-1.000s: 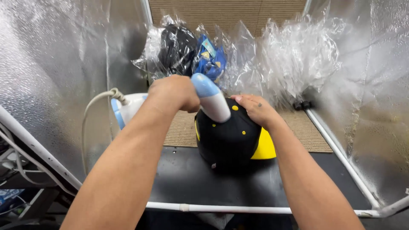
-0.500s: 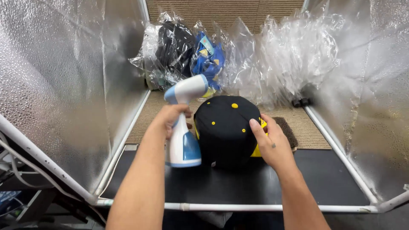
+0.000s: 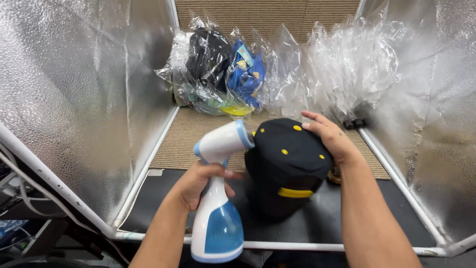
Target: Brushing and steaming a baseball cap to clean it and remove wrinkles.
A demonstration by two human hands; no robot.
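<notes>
Bright, even light fills the scene. Glare sparkles on the silver wall [image 3: 74, 99] left of the fingers and on crinkled plastic [image 3: 347, 64] beyond them. Edges bow slightly; focus stays sharp.

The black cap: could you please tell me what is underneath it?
The black cap sits over a dark form whose side shows below the yellow band, standing on the black mat. The right hand rests on top. The form's upper part is covered by the cap.

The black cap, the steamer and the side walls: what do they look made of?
Black cap: matte woven fabric, it seems, with yellow eyelets. Steamer in the left hand: glossy white and blue moulded plastic. Side walls: silvery dimpled sheet, probably reflective foil.
</notes>
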